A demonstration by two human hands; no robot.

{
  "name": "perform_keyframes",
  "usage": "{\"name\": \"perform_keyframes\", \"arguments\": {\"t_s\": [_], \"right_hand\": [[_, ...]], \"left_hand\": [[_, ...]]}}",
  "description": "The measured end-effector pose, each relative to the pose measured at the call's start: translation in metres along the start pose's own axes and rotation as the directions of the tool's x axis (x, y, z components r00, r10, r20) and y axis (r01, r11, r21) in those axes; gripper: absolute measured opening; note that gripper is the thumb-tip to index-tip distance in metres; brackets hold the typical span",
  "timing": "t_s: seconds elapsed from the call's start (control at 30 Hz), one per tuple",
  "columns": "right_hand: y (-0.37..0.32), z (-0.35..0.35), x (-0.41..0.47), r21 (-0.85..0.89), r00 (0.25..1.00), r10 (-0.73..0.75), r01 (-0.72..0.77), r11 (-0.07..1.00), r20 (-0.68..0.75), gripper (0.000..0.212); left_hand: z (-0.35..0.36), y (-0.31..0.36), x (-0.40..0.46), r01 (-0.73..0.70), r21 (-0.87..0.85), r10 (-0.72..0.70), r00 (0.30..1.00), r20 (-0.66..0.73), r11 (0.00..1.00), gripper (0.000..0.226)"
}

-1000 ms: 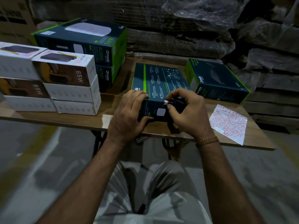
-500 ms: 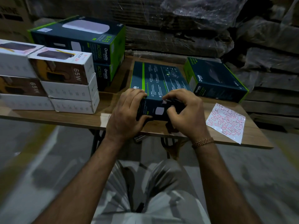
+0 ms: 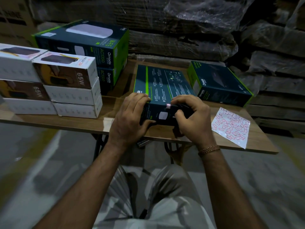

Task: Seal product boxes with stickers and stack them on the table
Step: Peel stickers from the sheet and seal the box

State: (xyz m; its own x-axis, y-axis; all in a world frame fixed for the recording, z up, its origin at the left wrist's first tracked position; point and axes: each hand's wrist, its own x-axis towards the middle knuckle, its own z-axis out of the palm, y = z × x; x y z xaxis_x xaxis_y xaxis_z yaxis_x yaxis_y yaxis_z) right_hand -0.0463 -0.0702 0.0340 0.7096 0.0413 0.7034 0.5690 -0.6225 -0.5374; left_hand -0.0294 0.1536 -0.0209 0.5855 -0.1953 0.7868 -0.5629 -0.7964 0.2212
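Pressing small sticker [image 3: 168, 106] on flat cardboard box [image 3: 163, 83] w/ right hand [image 3: 192, 118] (left hand [image 3: 130, 118] grips).

Dim, low light throughout. Wooden table [image 3: 49, 120] on dark metal legs [image 3: 97, 146], set over a grey concrete floor [image 3: 33, 162] with a faint yellowish stripe at left. Behind, stacked flattened cardboard [image 3: 165, 45] under crinkled clear plastic wrap [image 3: 206, 15]; brown carton [image 3: 13, 19] far left.

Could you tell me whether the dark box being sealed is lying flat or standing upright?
Lying flat: the dark box rests broad-face-up on the table.
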Motion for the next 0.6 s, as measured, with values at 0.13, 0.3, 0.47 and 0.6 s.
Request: {"name": "perform_keyframes", "arguments": {"t_s": [0.13,0.3,0.47,0.6], "right_hand": [[-0.0044,0.0050,-0.0006,-0.041,1.000,-0.004,0.005,0.999,0.021,0.032],[-0.0005,0.0027,0.0010,-0.030,0.998,0.058,-0.057,0.998,0.024,0.030],[-0.0087,0.0062,-0.0004,-0.054,0.999,0.015,-0.013,0.998,0.044,0.034],[-0.0080,0.0061,0.0015,-0.009,0.994,0.096,-0.095,0.995,0.061,0.024]], "left_hand": [[-0.0009,-0.0003,0.0003,0.002,-0.007,-0.002,1.000,-0.004,1.000,0.076],[-0.0009,0.0014,0.0007,-0.004,-0.003,0.004,1.000,-0.003,1.000,0.077],[-0.0008,0.0002,-0.0003,0.008,-0.010,-0.008,1.000,-0.001,1.000,0.077],[0.0001,-0.0008,0.0001,0.000,-0.006,0.000,1.000,-0.004,1.000,0.075]]}}
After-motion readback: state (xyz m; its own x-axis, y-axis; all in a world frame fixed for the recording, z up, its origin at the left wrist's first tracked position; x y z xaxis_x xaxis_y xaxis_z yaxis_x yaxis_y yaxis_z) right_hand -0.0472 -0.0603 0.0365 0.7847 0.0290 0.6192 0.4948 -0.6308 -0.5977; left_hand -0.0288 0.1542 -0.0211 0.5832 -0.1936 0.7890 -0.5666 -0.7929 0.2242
